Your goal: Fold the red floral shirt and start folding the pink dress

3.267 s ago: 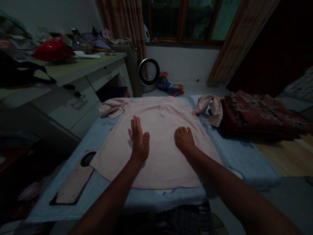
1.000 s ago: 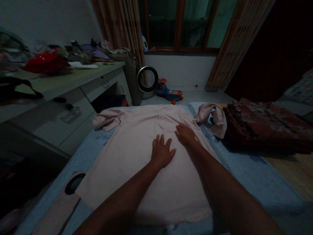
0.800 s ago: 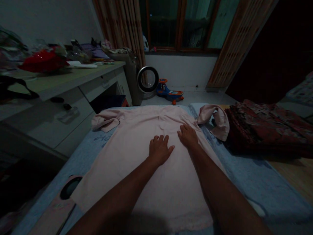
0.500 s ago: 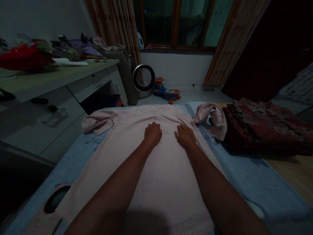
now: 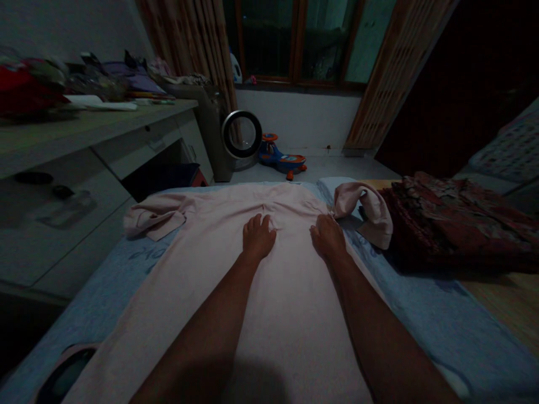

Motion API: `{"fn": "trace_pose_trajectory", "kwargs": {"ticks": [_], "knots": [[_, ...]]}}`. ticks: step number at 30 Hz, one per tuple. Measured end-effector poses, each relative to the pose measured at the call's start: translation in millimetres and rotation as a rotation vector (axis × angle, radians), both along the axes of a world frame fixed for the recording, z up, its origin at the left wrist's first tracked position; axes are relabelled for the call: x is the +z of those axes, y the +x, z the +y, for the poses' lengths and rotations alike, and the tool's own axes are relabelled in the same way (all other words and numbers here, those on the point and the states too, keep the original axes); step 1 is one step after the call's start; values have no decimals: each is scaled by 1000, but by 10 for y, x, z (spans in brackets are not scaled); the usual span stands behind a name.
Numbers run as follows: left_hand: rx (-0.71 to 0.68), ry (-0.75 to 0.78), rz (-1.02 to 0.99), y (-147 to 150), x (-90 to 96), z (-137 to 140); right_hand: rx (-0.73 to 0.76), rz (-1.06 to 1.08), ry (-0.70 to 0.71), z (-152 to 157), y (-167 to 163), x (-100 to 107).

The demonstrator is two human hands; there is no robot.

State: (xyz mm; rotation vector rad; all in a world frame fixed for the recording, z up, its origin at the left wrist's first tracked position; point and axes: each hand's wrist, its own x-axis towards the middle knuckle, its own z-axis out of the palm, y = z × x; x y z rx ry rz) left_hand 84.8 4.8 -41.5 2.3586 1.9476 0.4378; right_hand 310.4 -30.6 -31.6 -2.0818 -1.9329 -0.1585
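From the left of my view, past the cluttered counter (image 5: pixel 25 143), I see a round dark-faced item (image 5: pixel 67 375), only partly in frame, lying on the blue cloth (image 5: pixel 103 275) beside the lower edge of the pink shirt (image 5: pixel 189 292). I judge the spreading of the shirt to be well along: its body is laid out broad and mostly flat. The left-side sleeve (image 5: pixel 154 217) lies loosely folded on itself, wrinkles run across the upper body near a short vertical seam, and the right-side sleeve (image 5: pixel 364 210) stands up in a twisted loop, so the top and both sleeves look to me like the part left to straighten. The lower hem runs out of my view, so I can't vouch for it. As for my hands, the shirt lies directly under both. The left hand (image 5: pixel 258 238) is palm down, just below that seam, with fingers loosely bent and slightly parted. The right hand (image 5: pixel 329 238) sits near the base of the looped sleeve, its fingers curled more tightly against the fabric. From here I cannot tell whether either one pinches the cloth or merely presses on it. Farther right, beyond the sleeve, a folded stack of dark red floral fabric (image 5: pixel 463 224) rests well apart from both.
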Motion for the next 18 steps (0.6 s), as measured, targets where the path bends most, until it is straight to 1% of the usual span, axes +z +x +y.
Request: {"fn": "trace_pose_trajectory", "kwargs": {"ticks": [2,4,6,8,10,11,14,16,18], "knots": [[-13,-21,-4,-28,9,32,68,-9,10,-5,-2,-14],[-11,-45,-27,-63,32,64,94,-20,-5,3,-7,-34],[1,-56,-46,-97,54,89,43,-5,-41,43,-4,-30],[-4,-50,-32,-119,60,103,-43,42,-105,140,10,26],[-14,-51,-3,-125,44,107,-114,97,-157,309,34,136],[-18,-58,8,-124,31,108,-131,116,-158,417,46,203],[-19,-75,17,-116,-12,112,-103,155,-105,791,75,385],[-18,-76,17,-115,-28,115,-103,191,-84,1024,90,441],[-15,-76,13,-118,-29,116,-123,216,-75,1207,109,434]]}}
